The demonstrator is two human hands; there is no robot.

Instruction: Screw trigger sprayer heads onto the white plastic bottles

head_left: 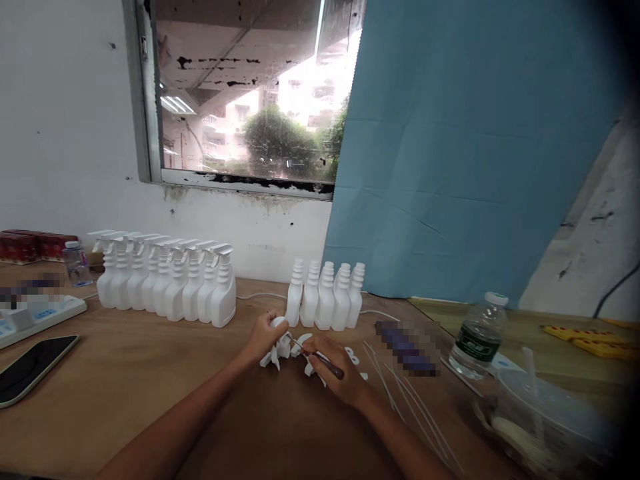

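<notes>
My left hand (260,339) is closed around a white plastic spray head part (279,323). My right hand (341,375) grips a tool with a dark brown handle (327,366) and a thin metal shaft, perhaps a screwdriver; the shaft points left at the piece in my left hand. Whether the tip touches it, I cannot tell. White trigger pieces (273,358) lie on the table under my hands, partly covered by them. More small white parts (352,355) sit just beyond my right hand. Several thin white tubes (407,393) are spread to its right.
White bottles with trigger heads (167,287) stand in a row at the back left. Several bottles without heads (325,297) stand behind my hands. A phone (37,367) and power strip (50,312) lie left; a water bottle (477,340) and lidded cup (545,413) stand right.
</notes>
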